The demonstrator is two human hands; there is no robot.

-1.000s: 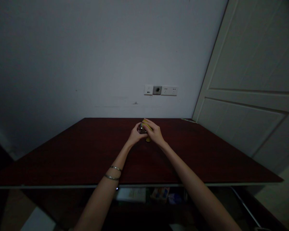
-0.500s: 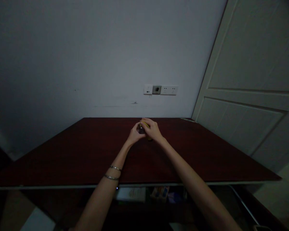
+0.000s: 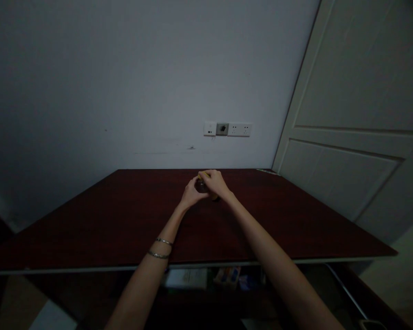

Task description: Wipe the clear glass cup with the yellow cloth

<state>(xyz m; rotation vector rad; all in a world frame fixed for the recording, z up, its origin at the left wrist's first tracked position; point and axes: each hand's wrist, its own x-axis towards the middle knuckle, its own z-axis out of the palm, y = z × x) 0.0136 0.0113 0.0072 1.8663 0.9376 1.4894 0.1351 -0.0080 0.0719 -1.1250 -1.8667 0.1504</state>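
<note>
Both of my hands meet over the far middle of a dark red table (image 3: 124, 220). My left hand (image 3: 190, 197), with two thin bracelets on its wrist, is curled around a small dark shiny object (image 3: 200, 185). My right hand (image 3: 214, 184) is closed over the same object from the right, covering a yellow thing (image 3: 214, 197) whose edges just show under the fingers. The room is dim and I cannot make out what either item is.
A white wall rises behind the table, with a row of sockets (image 3: 227, 129) above its far edge. A white panelled door (image 3: 358, 128) stands to the right. Under the table's near edge lie some papers and coloured packets (image 3: 206, 277).
My right hand has closed further over the yellow thing, so less of it shows. Both hands stay at the same spot; the view has shifted slightly.
</note>
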